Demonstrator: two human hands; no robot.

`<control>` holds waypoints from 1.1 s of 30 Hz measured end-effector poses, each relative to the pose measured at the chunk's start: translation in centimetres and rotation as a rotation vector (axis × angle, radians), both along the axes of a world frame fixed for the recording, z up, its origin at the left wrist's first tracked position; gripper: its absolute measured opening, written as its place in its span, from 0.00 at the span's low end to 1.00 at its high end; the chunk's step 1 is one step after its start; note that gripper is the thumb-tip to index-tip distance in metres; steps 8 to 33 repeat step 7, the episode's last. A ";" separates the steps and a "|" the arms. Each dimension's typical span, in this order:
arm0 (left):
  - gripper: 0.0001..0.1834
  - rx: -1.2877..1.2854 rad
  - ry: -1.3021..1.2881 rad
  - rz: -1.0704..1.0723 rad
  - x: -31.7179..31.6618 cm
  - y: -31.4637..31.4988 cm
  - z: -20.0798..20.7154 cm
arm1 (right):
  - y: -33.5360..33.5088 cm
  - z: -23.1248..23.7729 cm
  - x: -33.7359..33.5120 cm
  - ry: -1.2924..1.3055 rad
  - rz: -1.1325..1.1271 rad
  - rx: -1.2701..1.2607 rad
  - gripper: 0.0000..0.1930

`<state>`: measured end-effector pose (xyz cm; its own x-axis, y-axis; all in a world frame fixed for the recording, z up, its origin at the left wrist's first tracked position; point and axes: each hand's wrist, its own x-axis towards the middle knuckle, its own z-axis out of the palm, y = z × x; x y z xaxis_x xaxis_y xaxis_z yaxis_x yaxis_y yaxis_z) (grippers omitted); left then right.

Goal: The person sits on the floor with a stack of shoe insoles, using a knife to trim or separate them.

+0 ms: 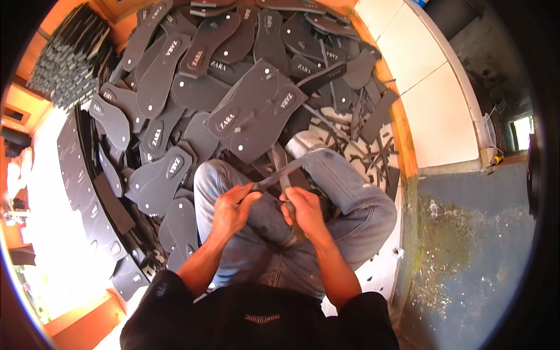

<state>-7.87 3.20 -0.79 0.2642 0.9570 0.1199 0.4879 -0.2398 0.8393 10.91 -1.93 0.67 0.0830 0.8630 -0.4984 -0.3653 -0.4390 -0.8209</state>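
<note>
I sit cross-legged, with both hands over my lap. My left hand is closed, pinching the near end of a thin dark grey strip that slants up and to the right. In my closed right hand is what looks like a knife, its blade pointing up and away from me against the strip. The handle shows below that fist. Beyond my knees lies a dark grey foam sheet with sole outlines and white dots, resting on the pile of cut sandal soles.
Offcut strips litter the floor right of the pile. Stacked dark sheets stand at the far left, with a long sheet of uncut soles nearer. A white tiled ledge and a grey stained wall border the right side.
</note>
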 end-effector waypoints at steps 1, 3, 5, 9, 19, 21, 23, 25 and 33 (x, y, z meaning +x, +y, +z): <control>0.16 0.029 0.035 0.061 -1.3 0.9 -1.0 | -0.1 -0.2 1.7 0.034 -0.048 -0.085 0.15; 0.17 -0.195 0.175 0.099 -3.7 2.8 0.3 | -0.4 0.2 3.6 -0.041 -0.084 -0.039 0.15; 0.17 -0.725 -0.248 -0.010 -1.2 1.5 1.6 | -0.7 -0.5 0.5 -0.391 -0.145 0.145 0.13; 0.16 -0.945 -0.401 -0.277 -0.8 1.0 2.1 | -0.6 -1.1 0.1 -1.293 -0.129 0.705 0.11; 0.16 -0.945 -0.401 -0.277 -0.8 1.0 2.1 | -0.6 -1.1 0.1 -1.293 -0.129 0.705 0.11; 0.16 -0.945 -0.401 -0.277 -0.8 1.0 2.1 | -0.6 -1.1 0.1 -1.293 -0.129 0.705 0.11; 0.16 -0.945 -0.401 -0.277 -0.8 1.0 2.1 | -0.6 -1.1 0.1 -1.293 -0.129 0.705 0.11; 0.16 -0.945 -0.401 -0.277 -0.8 1.0 2.1 | -0.6 -1.1 0.1 -1.293 -0.129 0.705 0.11; 0.16 -0.945 -0.401 -0.277 -0.8 1.0 2.1 | -0.6 -1.1 0.1 -1.293 -0.129 0.705 0.11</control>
